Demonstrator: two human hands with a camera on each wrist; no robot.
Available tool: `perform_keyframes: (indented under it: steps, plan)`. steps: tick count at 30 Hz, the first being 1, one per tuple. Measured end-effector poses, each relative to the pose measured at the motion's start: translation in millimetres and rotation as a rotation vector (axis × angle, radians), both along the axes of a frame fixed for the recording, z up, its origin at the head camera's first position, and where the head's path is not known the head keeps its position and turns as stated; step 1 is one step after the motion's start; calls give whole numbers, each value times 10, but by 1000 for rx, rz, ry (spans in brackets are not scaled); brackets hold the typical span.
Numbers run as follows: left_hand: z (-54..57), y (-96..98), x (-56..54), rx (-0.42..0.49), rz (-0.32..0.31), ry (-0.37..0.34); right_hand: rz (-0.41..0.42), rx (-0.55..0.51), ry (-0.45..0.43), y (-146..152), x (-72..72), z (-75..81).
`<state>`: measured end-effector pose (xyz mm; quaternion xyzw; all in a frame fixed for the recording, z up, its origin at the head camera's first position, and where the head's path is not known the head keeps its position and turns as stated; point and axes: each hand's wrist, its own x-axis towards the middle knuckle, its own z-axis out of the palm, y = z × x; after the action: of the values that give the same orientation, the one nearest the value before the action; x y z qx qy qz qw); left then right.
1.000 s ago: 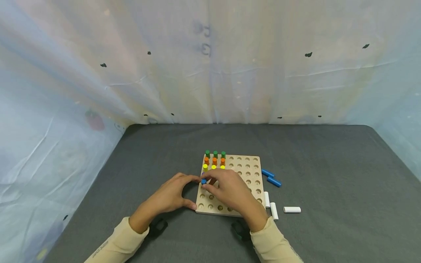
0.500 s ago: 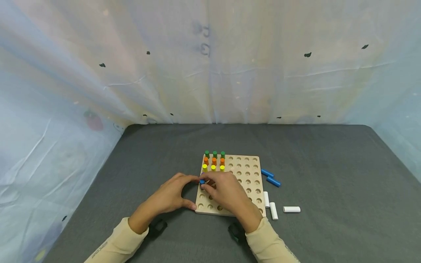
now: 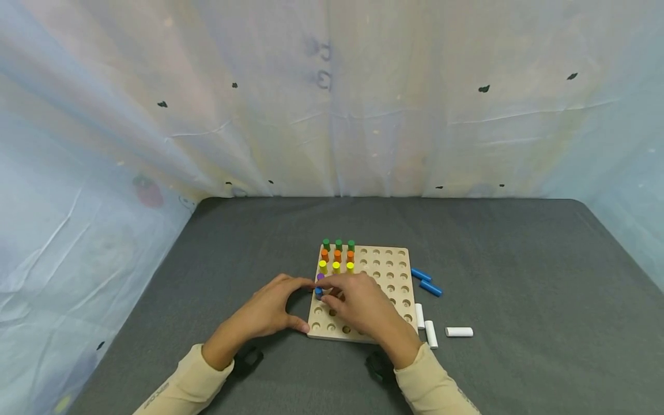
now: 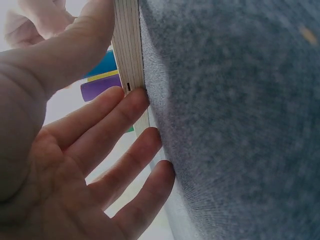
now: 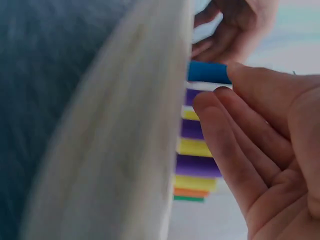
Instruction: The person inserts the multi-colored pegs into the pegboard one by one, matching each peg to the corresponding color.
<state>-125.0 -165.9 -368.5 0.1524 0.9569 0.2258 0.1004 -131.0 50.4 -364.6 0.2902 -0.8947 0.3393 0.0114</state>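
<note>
A wooden pegboard (image 3: 381, 255) lies on the table, with green pegs (image 3: 339, 244), orange pegs (image 3: 338, 255) and yellow pegs (image 3: 336, 267) standing in rows at its far left. Closer in, a purple peg (image 3: 320, 277) shows beside my right hand (image 3: 358, 302), which hides others. One blue peg (image 3: 319, 293) stands upright at the left edge. My right thumb tip (image 5: 239, 75) is right at this peg's end; the fingers are spread apart from it. My left hand (image 3: 272, 305) spans the board's left side, thumb near the front corner and straight fingers (image 4: 136, 100) along the edge.
Two loose blue pegs (image 3: 430, 287) lie right of the board. Several white pegs (image 3: 459, 332) lie nearer the front right, one against the board's side. The dark grey table (image 3: 519, 271) ends at a pale hanging sheet (image 3: 384, 115).
The right hand has pushed the blue peg down at the left edge, and its fingers have loosened and shifted slightly off it. The left hand stays at the board's edge.
</note>
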Motion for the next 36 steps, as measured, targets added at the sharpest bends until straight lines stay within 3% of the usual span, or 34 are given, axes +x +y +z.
perform_keyframes:
  steps: [5, 14, 22, 28, 36]
  plan:
    - [-5, 8, -3, -16, -1, -7, -56, 32, -11, 245, 6, 100]
    - [11, 20, -6, -29, 16, 1, -182, 80, 96, 993, -86, 107]
    - [-8, 41, 11, -28, 24, -10, -215, 123, 49, 1549, -111, 66]
    - [-12, 41, 16, -28, 23, -18, -215, 153, -39, 1733, -159, 58]
    - [6, 31, 14, -31, 34, -21, -182, 188, -39, 1783, -229, -46]
